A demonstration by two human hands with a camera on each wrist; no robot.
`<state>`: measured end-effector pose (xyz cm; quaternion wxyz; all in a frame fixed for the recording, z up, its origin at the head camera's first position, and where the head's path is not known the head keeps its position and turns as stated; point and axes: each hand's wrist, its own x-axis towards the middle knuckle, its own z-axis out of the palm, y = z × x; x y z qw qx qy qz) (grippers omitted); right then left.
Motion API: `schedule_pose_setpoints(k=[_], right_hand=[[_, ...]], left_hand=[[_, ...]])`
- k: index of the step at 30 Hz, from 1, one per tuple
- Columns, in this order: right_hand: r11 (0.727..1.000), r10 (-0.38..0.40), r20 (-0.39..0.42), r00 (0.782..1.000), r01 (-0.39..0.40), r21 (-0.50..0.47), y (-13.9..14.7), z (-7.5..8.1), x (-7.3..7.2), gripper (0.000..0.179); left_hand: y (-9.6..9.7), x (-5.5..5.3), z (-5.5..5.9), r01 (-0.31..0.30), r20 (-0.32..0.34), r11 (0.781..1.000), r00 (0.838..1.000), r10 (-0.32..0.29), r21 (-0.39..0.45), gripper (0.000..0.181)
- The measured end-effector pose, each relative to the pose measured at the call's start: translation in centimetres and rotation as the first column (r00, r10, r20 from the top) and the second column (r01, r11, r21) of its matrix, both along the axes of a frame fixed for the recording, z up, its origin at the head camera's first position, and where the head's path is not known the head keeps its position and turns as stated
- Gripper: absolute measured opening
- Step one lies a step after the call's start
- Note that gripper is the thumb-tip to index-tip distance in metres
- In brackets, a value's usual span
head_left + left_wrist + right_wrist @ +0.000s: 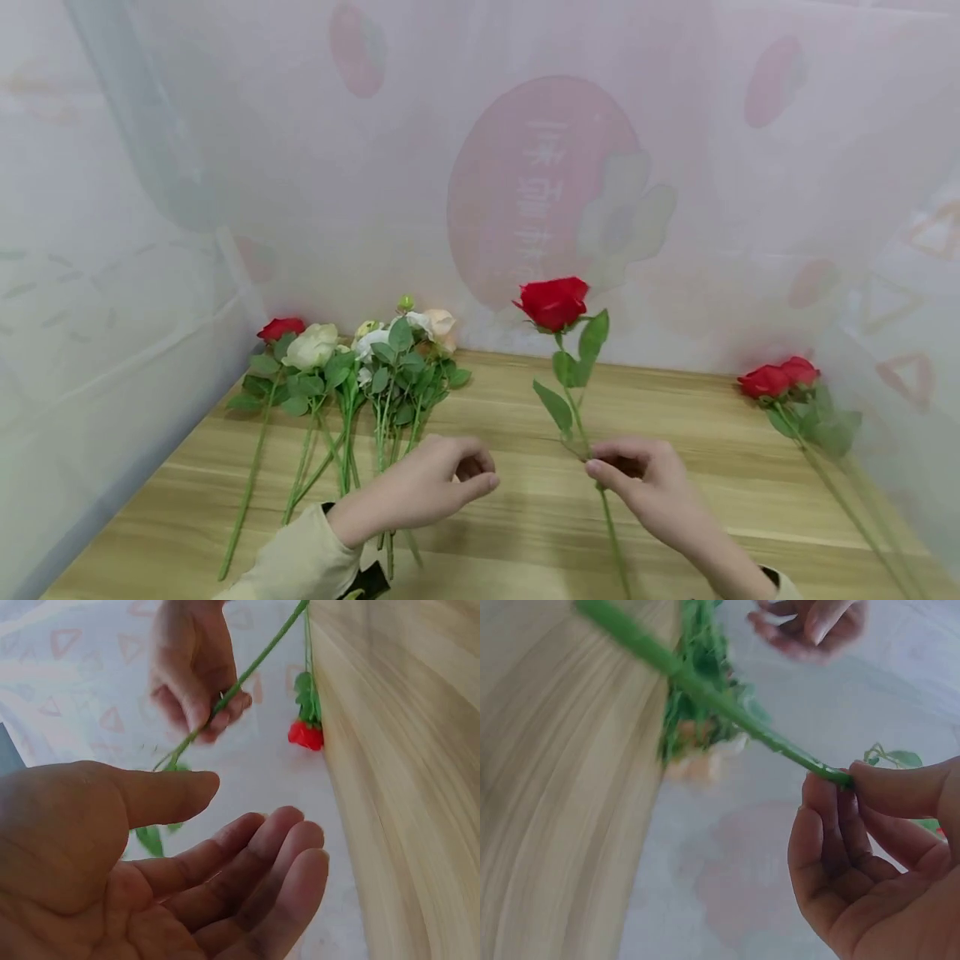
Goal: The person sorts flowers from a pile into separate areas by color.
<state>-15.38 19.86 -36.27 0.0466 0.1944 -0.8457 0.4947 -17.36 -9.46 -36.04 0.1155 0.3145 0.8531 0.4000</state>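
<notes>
A red rose (553, 303) on a long green stem stands nearly upright above the table, its bloom at the top and several leaves below. My right hand (651, 483) pinches the stem between thumb and fingertips, just under the lowest leaves. In the right wrist view the stem (705, 691) runs up to the left from that pinch. My left hand (427, 483) is apart from the rose, over the stems of the flowers at left. Its fingers are loosely curved and hold nothing; the left wrist view shows the bare palm and fingers (277, 892).
On the left of the wooden table (517, 542) lie several flowers: a red rose (282, 328), a cream flower (312, 346), white blooms and a peach bloom (440, 324). Red roses (767, 381) lie at the right edge. Printed curtains (300, 183) enclose the back and sides.
</notes>
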Motion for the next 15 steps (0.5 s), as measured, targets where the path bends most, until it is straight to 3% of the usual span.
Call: schedule_pose_setpoints(k=[2,5,8,11,13,15], right_hand=[[0.996,-0.042,-0.077,0.996,0.048,0.072,1.6,-0.3,0.2,0.007],[0.979,-0.098,-0.227,0.969,0.135,0.155,4.4,-1.0,0.2,0.011],[0.941,-0.165,-0.295,0.941,0.24,0.238,8.2,-1.3,-0.4,0.01],[0.872,-0.263,-0.252,0.931,0.342,0.351,12.9,-1.3,-1.5,0.009],[0.821,-0.318,-0.186,0.93,0.368,0.437,16.4,-1.2,-2.5,0.016],[0.788,-0.343,-0.153,0.927,0.372,0.49,19.9,-1.4,-3.6,0.022]], left_hand=[[-0.8,-0.1,-0.2,-0.033,-0.033,0.999,0.999,0.032,-0.015,0.015],[-2.1,-0.2,-0.6,-0.072,-0.071,0.997,0.995,0.069,-0.036,0.015],[-3.4,-0.2,-0.8,-0.115,-0.105,0.992,0.989,0.108,-0.056,0.013],[-4.7,-0.1,-0.9,-0.178,-0.145,0.982,0.975,0.166,-0.067,0.011],[-5.5,0.0,-0.9,-0.22,-0.168,0.973,0.964,0.206,-0.072,0.009],[-6.0,0.0,-0.9,-0.252,-0.192,0.965,0.953,0.234,-0.077,0.007]])
